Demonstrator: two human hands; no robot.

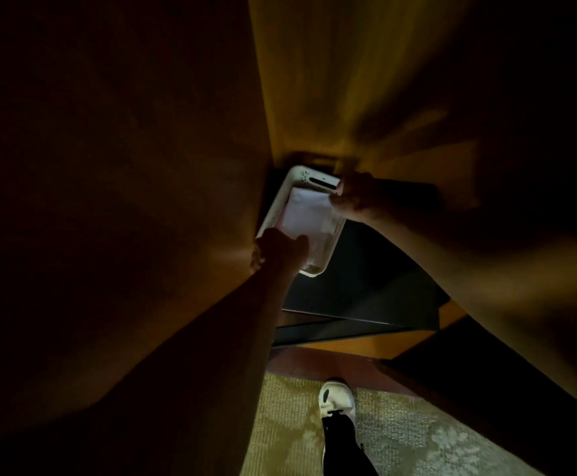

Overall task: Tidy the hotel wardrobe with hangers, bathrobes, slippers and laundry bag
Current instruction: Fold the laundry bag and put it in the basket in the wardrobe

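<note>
Dim wardrobe [331, 80]: both hands' fingers [340, 201] curl around white tray [301, 176] holding folded cloth [304, 211]

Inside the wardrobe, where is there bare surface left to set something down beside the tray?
The dark top right of the white tray looks bare, bordered by the tray, the right forearm and its front edge. Crowded: the tray is filled with folded white cloth, gripped by the left hand and right hand, tight against the left wall.

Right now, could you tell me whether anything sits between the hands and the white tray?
Nothing visible does: the left hand holds the tray's near left edge and the right hand its far right corner.
</note>
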